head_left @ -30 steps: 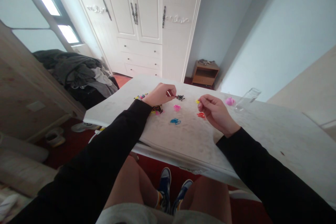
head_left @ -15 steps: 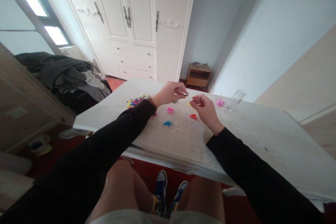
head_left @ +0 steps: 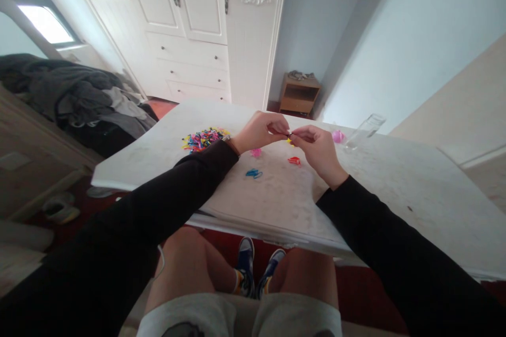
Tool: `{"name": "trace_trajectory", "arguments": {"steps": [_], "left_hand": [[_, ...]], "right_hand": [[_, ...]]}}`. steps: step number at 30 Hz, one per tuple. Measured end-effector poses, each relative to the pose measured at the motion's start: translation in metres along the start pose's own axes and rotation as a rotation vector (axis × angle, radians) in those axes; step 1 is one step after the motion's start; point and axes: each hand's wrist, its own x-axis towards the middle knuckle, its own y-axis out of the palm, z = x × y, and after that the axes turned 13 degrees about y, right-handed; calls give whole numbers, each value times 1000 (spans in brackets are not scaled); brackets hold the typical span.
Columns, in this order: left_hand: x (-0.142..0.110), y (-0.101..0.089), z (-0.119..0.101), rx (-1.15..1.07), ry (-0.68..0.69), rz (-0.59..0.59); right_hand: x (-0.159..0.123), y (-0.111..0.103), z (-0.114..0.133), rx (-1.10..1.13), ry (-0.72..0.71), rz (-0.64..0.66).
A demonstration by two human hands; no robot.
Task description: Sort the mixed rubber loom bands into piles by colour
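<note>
My left hand and my right hand meet over the far side of the table. Both pinch a small thin black piece between their fingertips; its exact kind is too small to make out. Just below the fingers, small yellow pieces show in part. Red pieces lie nearer me, by my right hand. Blue loop-like pieces and a pink bunch lie below my left wrist. Left of that wrist is a mixed heap of small coloured pieces.
A clear glass jar lies tilted on the white table, beside a round pink object. Behind the table stand a white wardrobe and a small wooden nightstand. Dark clothes are piled at the left.
My hands were apart, with the black piece in my left fingers. Now they have come together and my right fingertips grip it too. The view has tilted downward.
</note>
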Motion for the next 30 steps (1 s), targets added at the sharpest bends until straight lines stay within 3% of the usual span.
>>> {"name": "trace_trajectory", "arguments": {"steps": [6,12,22,30], "left_hand": [[1,-10,-1,21,-81,-30],[-1,-28,13,229,-126,-37],[-8,-45,24,444,-238,100],[-10,-46,24,488,-242,154]], "right_hand": [[0,-1,2,-26,-4,-33],[2,-5,-1,-44,7,-62],[1,-6,-1,-38,14,-33],[-3,-14,4,-242,-43,16]]}}
